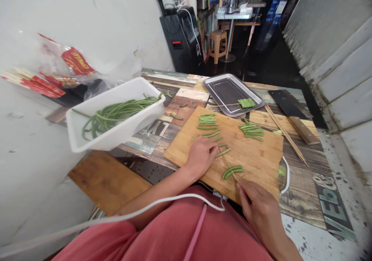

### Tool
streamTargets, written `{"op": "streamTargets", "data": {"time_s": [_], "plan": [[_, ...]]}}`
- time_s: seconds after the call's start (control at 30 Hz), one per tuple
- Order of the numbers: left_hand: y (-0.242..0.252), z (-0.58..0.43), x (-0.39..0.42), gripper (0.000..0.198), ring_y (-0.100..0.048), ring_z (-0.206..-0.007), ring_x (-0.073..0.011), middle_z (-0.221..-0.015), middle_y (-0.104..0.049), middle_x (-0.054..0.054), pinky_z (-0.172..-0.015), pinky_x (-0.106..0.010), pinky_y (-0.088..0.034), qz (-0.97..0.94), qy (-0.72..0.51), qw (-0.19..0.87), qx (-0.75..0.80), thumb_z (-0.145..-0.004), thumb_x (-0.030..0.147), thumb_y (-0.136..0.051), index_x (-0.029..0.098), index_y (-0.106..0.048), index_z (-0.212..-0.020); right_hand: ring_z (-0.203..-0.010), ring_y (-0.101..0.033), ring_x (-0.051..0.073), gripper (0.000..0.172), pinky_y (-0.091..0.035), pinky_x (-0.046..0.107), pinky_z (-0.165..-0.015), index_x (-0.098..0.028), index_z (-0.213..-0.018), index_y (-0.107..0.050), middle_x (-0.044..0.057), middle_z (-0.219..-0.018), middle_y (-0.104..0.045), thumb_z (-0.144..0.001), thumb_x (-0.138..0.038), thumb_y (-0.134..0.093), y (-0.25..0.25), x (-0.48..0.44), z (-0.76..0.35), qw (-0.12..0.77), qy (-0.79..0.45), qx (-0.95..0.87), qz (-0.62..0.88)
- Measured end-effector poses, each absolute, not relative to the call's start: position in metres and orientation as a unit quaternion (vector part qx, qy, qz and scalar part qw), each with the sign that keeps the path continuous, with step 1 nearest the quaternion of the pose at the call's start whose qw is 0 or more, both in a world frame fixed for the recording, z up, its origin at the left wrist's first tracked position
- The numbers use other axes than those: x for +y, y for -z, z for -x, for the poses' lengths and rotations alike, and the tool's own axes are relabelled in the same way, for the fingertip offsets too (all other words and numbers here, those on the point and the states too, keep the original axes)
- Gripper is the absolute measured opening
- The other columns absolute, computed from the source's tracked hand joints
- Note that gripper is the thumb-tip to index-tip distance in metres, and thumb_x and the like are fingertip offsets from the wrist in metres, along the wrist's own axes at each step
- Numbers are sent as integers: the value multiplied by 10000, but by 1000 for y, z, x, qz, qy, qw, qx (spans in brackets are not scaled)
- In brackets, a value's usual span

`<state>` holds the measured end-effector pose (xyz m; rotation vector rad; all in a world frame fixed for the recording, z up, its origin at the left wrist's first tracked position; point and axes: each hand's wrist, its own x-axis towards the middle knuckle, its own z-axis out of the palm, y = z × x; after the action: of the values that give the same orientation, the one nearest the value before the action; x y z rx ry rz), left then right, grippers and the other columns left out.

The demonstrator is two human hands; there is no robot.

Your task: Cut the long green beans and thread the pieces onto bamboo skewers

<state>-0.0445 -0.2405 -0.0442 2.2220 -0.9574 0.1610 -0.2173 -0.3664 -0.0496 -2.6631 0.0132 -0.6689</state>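
Note:
My right hand [258, 201] pinches the lower end of a thin wooden skewer [226, 162], held low over the wooden cutting board [261, 160]. A few cut green bean pieces [232, 172] are threaded side by side on that skewer. The fingers of my left hand [202, 156] are closed at the end of a single green bean piece [223, 152], close to the skewer's far end. Beyond my left hand, cut beans [207, 121] lie in a loose column. Another bunch of cut beans [251, 131] rests at the board's right side.
A white tub [116, 137] of long beans stands left. At the back, a metal tray [223, 86] carries a skewer of beans [247, 103]. Bare skewers [286, 135] and a cleaver [293, 114] lie right. A white cable [162, 200] crosses before me.

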Motion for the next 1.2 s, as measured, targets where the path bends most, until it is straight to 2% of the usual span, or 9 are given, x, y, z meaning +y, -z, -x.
{"op": "streamTargets", "data": {"time_s": [0.2,0.97,1.2], "plan": [[44,44,-241,147,-573,-702,-158,-737,-683,-27,-733,-312,-435,-859,-59,350,-369,-812,147,-589,202,-725,-804,-692,-619,152,146,-478,255,-637,-134,-924,-618,57,-783,-672,-894,-181,-483,48,-366,217,191,244,5,951],[39,45,-241,167,-563,-719,-175,-725,-667,-43,-732,-319,-429,-857,-46,335,-389,-832,134,-559,173,-707,-765,-679,-625,152,169,-481,250,-620,-153,-901,-625,70,-793,-682,-901,-186,-460,46,-366,216,197,232,9,952],[42,45,-240,199,-581,-765,-184,-766,-677,-50,-792,-337,-431,-860,-18,328,-391,-852,151,-534,172,-686,-725,-665,-627,153,204,-478,247,-609,-156,-882,-641,74,-773,-681,-907,-203,-444,47,-366,213,193,220,13,956]]}}
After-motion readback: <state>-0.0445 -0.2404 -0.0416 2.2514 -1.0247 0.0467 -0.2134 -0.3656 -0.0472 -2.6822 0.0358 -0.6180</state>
